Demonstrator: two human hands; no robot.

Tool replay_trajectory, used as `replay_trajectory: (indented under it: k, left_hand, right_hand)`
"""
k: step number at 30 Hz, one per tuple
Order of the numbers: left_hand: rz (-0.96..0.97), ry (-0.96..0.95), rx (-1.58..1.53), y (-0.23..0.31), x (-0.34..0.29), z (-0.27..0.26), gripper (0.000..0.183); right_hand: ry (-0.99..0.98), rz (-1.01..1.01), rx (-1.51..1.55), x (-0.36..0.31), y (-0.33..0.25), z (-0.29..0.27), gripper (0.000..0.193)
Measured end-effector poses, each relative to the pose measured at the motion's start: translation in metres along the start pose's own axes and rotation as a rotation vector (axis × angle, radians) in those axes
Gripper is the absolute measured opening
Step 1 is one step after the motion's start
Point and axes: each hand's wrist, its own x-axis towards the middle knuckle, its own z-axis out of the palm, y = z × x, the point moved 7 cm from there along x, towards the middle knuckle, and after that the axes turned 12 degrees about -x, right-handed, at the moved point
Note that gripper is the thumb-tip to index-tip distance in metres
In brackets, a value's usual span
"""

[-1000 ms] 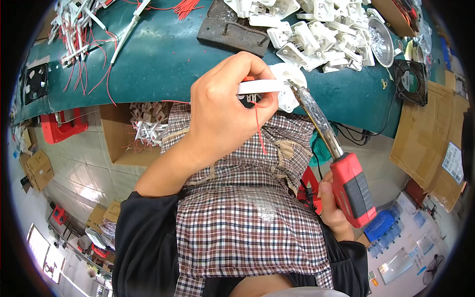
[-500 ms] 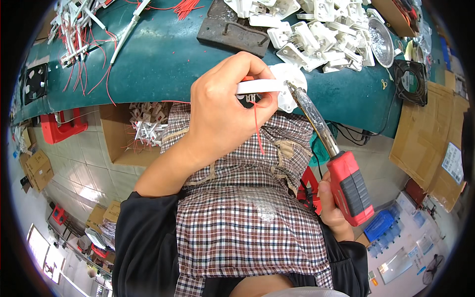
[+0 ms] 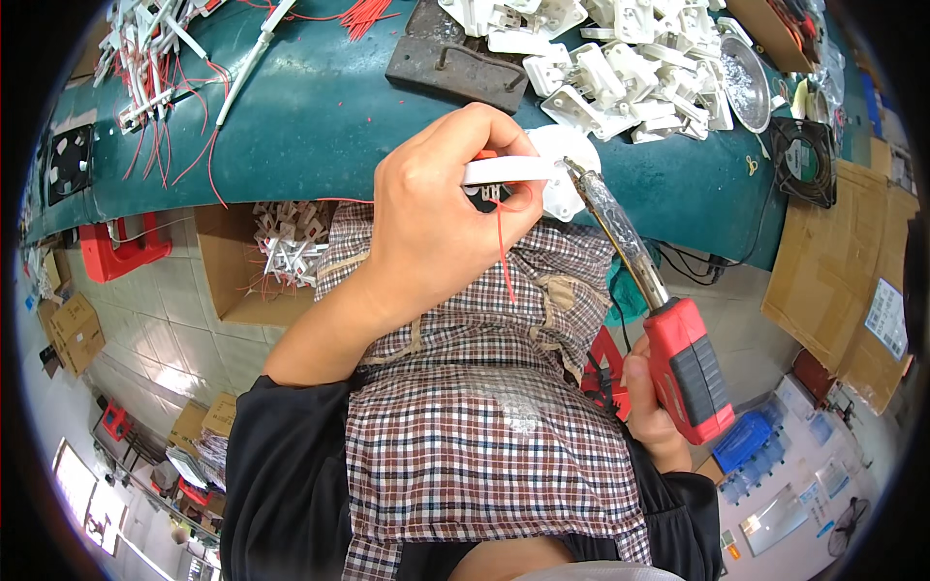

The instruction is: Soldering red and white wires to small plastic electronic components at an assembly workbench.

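Over the table's near edge, my left hand (image 3: 441, 198) is closed around a white plastic fitting (image 3: 572, 145) with a flat bar and a round flange. A thin red wire (image 3: 502, 252) hangs down from between my fingers. My right hand (image 3: 654, 412), lower right, grips a soldering iron (image 3: 690, 368) by its red and black handle. Its metal shaft slants up and to the left, and the tip is at the flange where the bar meets it. Whether the tip touches there I cannot tell. My left fingertips are partly hidden behind the fitting.
A heap of white plastic housings (image 3: 630, 73) lies beyond my hands, beside a dark metal block (image 3: 455, 73) and a metal dish (image 3: 744, 87). White sticks with red wires (image 3: 145, 73) lie far left. Small fans (image 3: 804, 160) stand at both table ends. A cardboard box (image 3: 228, 261) sits below.
The soldering iron in my right hand has shifted very slightly to the right. My left hand and the fitting have stayed almost still.
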Motion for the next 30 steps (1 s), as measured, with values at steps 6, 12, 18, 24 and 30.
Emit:
replay_trajectory:
  k: [6, 12, 18, 24, 30]
  left_hand:
    - [0.007, -0.007, 0.009, 0.001, 0.000, -0.001, 0.019]
    - [0.004, -0.011, 0.007, 0.000, 0.000, 0.000, 0.019]
    - [0.015, -0.014, 0.009, 0.000, 0.000, 0.001, 0.018]
    - [0.012, -0.019, 0.015, 0.000, 0.001, 0.000, 0.018]
    - [0.006, -0.024, 0.025, 0.000, 0.001, 0.000, 0.018]
  right_hand:
    - [-0.030, 0.014, -0.010, -0.002, 0.003, 0.005, 0.021]
    - [-0.034, -0.016, -0.057, 0.000, 0.001, 0.004, 0.020]
    - [0.003, 0.090, 0.067, -0.009, 0.008, -0.001, 0.021]
    - [-0.004, 0.173, 0.283, 0.000, 0.000, -0.001, 0.015]
    - [0.224, 0.187, 0.768, 0.024, -0.015, 0.011, 0.046]
